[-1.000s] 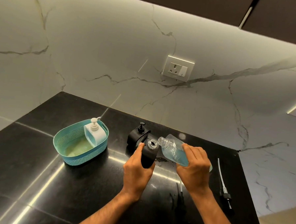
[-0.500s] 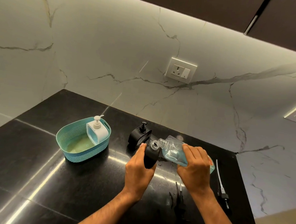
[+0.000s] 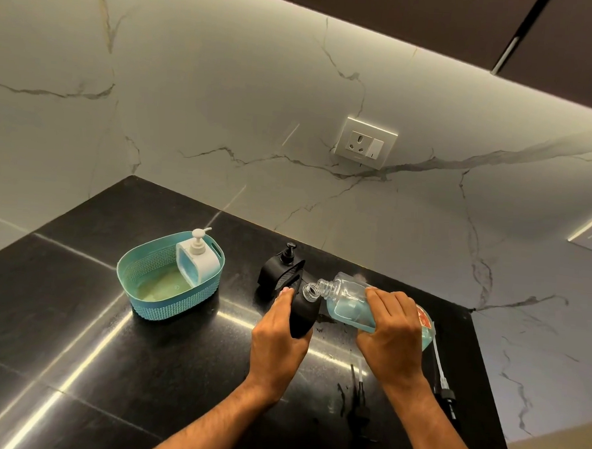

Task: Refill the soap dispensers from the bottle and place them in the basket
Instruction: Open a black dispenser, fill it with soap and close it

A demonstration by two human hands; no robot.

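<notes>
Fingers of the left hand [image 3: 278,340] clasp the black dispenser [image 3: 304,314], right hand [image 3: 390,335] apparently wrapping the tilted bottle [image 3: 347,301].

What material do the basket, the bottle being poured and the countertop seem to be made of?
Basket: likely moulded plastic, matte teal, with a woven-pattern wall.
Bottle: clear plastic, probably; the blue liquid shows through it.
Countertop: polished dark stone, perhaps granite; it reflects the light strips sharply.

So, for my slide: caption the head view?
Right hand tips refill bottle into black dispenser held by left hand.
</notes>
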